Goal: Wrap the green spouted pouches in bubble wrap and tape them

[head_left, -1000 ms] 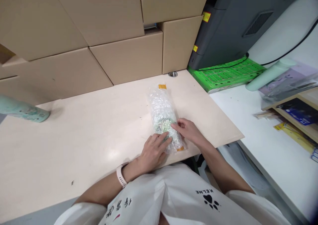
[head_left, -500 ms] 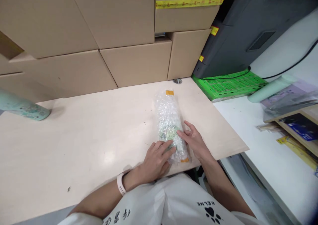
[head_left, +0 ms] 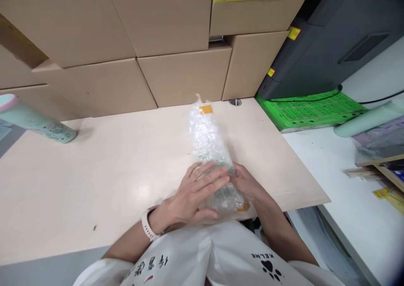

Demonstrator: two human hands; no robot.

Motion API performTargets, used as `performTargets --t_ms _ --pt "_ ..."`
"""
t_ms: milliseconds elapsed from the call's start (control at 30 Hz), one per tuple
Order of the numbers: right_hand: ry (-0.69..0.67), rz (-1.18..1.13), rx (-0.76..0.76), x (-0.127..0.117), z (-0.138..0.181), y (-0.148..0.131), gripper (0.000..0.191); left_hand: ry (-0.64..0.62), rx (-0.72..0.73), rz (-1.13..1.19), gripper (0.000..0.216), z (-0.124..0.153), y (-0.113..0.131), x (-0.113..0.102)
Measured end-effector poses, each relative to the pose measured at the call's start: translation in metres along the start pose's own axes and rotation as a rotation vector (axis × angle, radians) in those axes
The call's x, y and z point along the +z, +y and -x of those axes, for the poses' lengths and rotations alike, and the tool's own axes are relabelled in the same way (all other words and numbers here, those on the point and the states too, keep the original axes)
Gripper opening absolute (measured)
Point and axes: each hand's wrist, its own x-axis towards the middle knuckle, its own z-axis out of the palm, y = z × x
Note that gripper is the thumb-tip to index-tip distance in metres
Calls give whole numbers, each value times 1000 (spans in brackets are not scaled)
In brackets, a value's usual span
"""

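A long bubble-wrapped package (head_left: 208, 141) lies on the light wooden table near my body. Its wrap is clear, with orange-brown tape (head_left: 206, 109) at the far end and more at the near end. Something green shows through the wrap; what it is I cannot make out. My left hand (head_left: 197, 189), a pale band on its wrist, rests flat across the near half with fingers stretched out. At the package's right edge is my right hand (head_left: 248, 185), its fingers curled around the side and partly hidden beneath the wrap.
Cardboard boxes (head_left: 186, 78) are stacked along the table's back. A mint-green tumbler (head_left: 41, 120) stands at the left. To the right, a dark grey machine (head_left: 315, 50) sits on a green plastic crate (head_left: 312, 113), beside a white side desk (head_left: 341, 160).
My left hand has moved further over the package and flattened. My right hand has closed on its right edge. The package's far end has shifted left and seems slightly raised.
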Motion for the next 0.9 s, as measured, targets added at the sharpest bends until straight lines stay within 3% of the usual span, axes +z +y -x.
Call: performTargets --t_ms 100,200,267,333,433,533,633,733,800,900 --pt "-199 106 3 7 -1 -7 40 54 -20 -131 72 -7 -13 -29" --pt "-364 161 -29 12 0 -12 32 127 -151 -72 67 -7 -23 -49" --pt "-418 156 -81 14 2 -14 26 142 -253 156 69 -5 -23 -55" --pt "-427 139 -160 17 4 -15 19 106 -365 548 75 -1 -17 -55" --pt "-343 42 -225 25 5 -14 17 114 -596 1173 84 4 -7 -45" --pt "-168 -141 -197 39 3 -12 22 278 -778 1483 90 7 -4 -30" --pt "75 -284 -234 55 -6 -13 28 428 -817 1547 88 8 -6 -17" --pt "247 -282 -318 69 -16 -14 34 474 -803 1431 67 5 -9 -12" --pt "307 -128 -375 73 -22 -16 36 504 -835 1332 56 3 -13 -10" --pt "395 301 -478 70 -33 -20 37 628 -926 1286 47 -1 -21 -9"
